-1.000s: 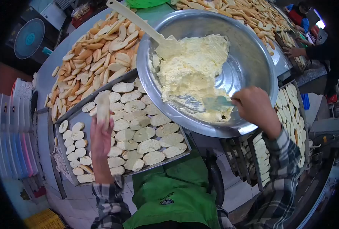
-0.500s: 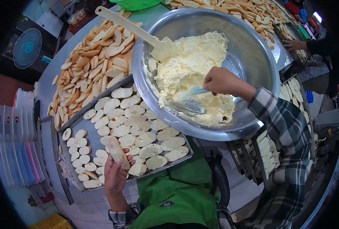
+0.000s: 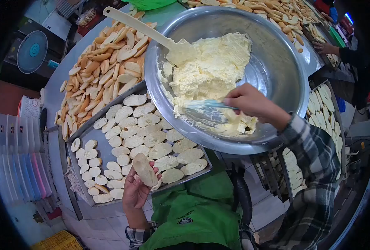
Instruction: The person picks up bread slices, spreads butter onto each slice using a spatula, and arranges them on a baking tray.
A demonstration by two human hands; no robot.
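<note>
My left hand (image 3: 138, 191) holds a bread slice (image 3: 145, 170), cut face up, over the front edge of a metal tray (image 3: 94, 143) bearing rows of cream-coated slices. In my right hand (image 3: 251, 103) is a light blue spatula (image 3: 208, 104), its blade resting on the pale yellow cream (image 3: 212, 66). That cream fills the left part of a large steel bowl (image 3: 282, 58), which overlaps the tray's back right corner. A cream-coloured long-handled spatula (image 3: 141, 27) leans on the bowl's left rim, its head in the cream.
Bread slices (image 3: 105, 68) are heaped behind the tray, with more (image 3: 272, 12) beyond the bowl. Loaded trays (image 3: 326, 112) stand at the right. Another person's hand (image 3: 325, 48) is at the far right. A fan (image 3: 32, 52) and plastic drawers (image 3: 20, 154) are at the left.
My left hand went down and right with the slice, which has tilted. My right hand moved up and left from the bowl's lower right, then slightly down and right; the blue spatula's blade now points left.
</note>
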